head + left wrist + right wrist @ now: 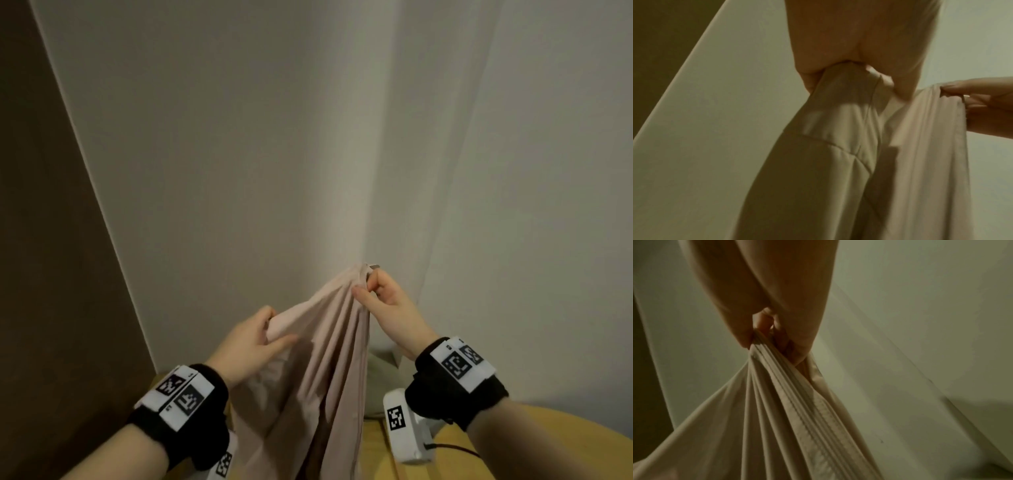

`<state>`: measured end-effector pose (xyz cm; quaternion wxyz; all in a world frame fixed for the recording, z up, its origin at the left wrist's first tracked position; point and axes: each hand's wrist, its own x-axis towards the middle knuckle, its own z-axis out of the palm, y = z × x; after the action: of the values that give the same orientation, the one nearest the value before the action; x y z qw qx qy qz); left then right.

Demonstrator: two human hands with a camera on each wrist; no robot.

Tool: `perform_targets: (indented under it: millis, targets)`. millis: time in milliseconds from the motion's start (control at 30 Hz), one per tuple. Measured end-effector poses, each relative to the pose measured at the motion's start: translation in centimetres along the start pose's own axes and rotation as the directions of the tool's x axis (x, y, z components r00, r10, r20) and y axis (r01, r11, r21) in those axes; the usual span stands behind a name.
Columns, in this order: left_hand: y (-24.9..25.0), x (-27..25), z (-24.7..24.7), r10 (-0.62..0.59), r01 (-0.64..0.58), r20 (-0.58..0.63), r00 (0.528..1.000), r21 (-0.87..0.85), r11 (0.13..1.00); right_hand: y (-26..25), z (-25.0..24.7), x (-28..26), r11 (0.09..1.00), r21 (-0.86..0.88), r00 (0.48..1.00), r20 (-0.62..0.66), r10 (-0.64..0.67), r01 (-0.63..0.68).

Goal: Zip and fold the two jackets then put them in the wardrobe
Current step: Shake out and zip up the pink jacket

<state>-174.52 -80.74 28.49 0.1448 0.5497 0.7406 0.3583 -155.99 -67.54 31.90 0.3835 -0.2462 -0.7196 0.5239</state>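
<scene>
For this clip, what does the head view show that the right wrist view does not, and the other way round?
Only the head view shows the left hand gripping a second bunch of the pale pink jacket, the tagged bands on both wrists, the yellow wooden surface below and something pale lying behind the jacket. Only the right wrist view shows, close up, the stitched edge running down from the gathered folds. Both show the right hand pinching the jacket's top, the cloth hanging in pleats, and the plain pale wall.
</scene>
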Motion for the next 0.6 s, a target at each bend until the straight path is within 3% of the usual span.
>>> perform_targets:
  millis: [67, 167, 233, 333, 433, 600]
  targets:
    - [-0.1, 0.2, -1.0, 0.024, -0.015, -0.100, 0.995, 0.088, 0.996, 0.4, -0.5, 0.0, 1.000, -0.004, 1.000, -0.014, 0.010, -0.010]
    - [-0.2, 0.7, -2.9, -0.054, 0.067, -0.243, 0.969, 0.045, 0.997, 0.7, -0.9, -0.2, 0.998, -0.031, 0.998, 0.024, 0.050, -0.049]
    - [-0.5, 1.0, -4.0, -0.058, 0.093, -0.290, 0.955, 0.111, 0.990, 0.7, -1.0, 0.0, 0.998, -0.048, 0.999, 0.006, 0.044, -0.044]
    - [-1.0, 1.2, -5.3, -0.069, 0.145, -0.286, 0.956, 0.255, 0.956, 0.8, -0.7, 0.1, 0.998, 0.038, 0.998, -0.024, 0.053, -0.052]
    - [-1.0, 1.0, -5.8, -0.107, 0.180, -0.244, 0.964, 0.299, 0.937, 0.7, -0.2, 0.1, 0.996, -0.077, 0.995, -0.089, 0.035, -0.042]
    - [-0.1, 1.0, -7.0, -0.180, 0.207, -0.214, 0.960, 0.109, 0.972, 1.3, -0.4, 0.3, 0.994, -0.103, 0.990, -0.141, 0.020, -0.035]
